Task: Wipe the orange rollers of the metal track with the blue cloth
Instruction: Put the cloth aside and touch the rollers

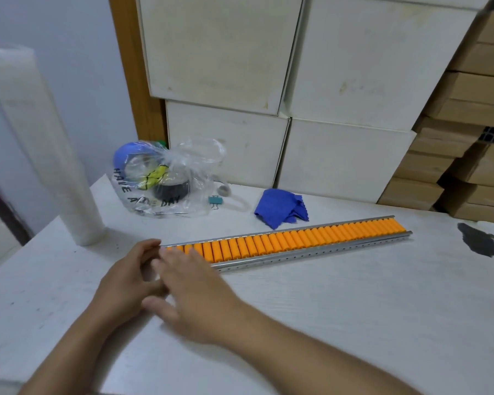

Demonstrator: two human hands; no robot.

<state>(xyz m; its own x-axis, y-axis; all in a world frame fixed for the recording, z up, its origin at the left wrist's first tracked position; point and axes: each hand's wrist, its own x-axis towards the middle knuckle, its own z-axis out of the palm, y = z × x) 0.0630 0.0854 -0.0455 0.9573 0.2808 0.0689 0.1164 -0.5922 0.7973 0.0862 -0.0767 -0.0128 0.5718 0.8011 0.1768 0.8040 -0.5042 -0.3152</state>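
Observation:
A long metal track (311,253) with a row of orange rollers (297,238) lies slanted across the white table. The crumpled blue cloth (278,208) lies on the table just behind the track's middle, touched by neither hand. My left hand (126,277) is curled around the track's near left end. My right hand (191,292) lies flat with fingers spread over the first rollers at that same end, empty and blurred.
A clear plastic bag (166,181) with tape rolls sits at the back left, a teal binder clip (216,201) beside it. A white wrapped roll (49,155) stands left. White boxes (340,155) and cardboard boxes (468,166) line the back. A black stain (479,239) marks the table right.

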